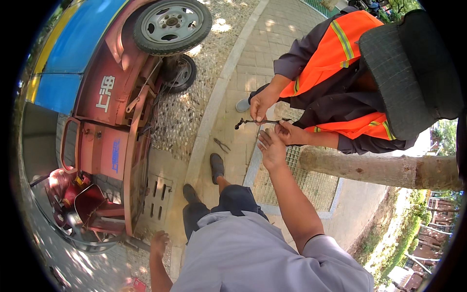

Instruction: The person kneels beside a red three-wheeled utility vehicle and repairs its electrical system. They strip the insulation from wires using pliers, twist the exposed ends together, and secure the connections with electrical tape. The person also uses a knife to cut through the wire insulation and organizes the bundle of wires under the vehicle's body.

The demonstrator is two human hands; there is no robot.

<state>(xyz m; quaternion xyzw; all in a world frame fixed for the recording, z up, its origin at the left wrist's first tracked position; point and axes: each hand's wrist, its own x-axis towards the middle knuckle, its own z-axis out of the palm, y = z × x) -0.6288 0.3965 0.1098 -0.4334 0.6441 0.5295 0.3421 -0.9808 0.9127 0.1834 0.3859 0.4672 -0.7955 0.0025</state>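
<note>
My right hand (272, 150) is raised in front of me, its fingers stretched and slightly apart, with nothing visible in it. Its fingertips are just beside a co-worker's hand (288, 134); I cannot tell whether they touch. A thin dark metal rod or linkage (250, 121) with a bent, knobbed end is held by the co-worker. Their other hand (263, 104) pinches it near its middle. My left hand (159, 243) hangs low at my side, fingers loosely curled and apart, empty. Pliers (222, 145) lie on the paving near my shoe (217, 168).
A red cargo tricycle (104, 141) with a blue and yellow body stands on my left, its wheel (171, 24) toward the pebbled strip (189, 104). The co-worker in an orange vest (355, 36) bends forward opposite me. A tree trunk (360, 169) rises from a grate (277, 187) on the right.
</note>
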